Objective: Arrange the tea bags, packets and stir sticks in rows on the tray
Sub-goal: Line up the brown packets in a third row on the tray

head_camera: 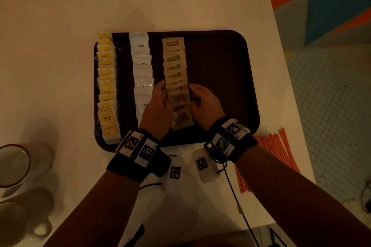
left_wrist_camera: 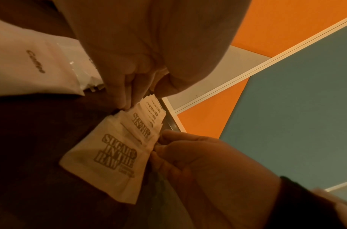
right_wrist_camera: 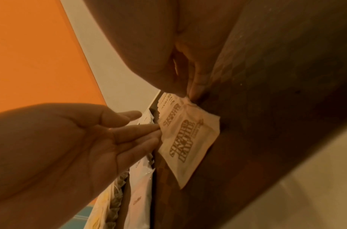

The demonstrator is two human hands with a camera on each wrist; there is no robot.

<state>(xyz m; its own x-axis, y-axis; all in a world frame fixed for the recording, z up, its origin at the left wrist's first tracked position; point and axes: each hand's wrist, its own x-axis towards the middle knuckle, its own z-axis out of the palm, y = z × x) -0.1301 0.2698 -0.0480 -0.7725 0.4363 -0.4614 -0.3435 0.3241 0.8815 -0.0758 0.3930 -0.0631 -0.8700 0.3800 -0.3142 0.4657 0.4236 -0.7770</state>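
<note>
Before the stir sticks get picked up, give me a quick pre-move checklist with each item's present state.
1. Yellow tea bag row on the dark brown tray: ok.
2. White coffee packet row: ok.
3. Brown sugar packet row straight: not ok, near end skews.
4. Left hand and right hand free: not ok, both touch the sugar row.
5. Tray's right side bare for sticks: ok.
6. Orange stir sticks on tray: not ok, on the counter.

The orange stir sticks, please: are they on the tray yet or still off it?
Off it. The orange stir sticks lie on the white counter beside the dark brown tray.
</note>
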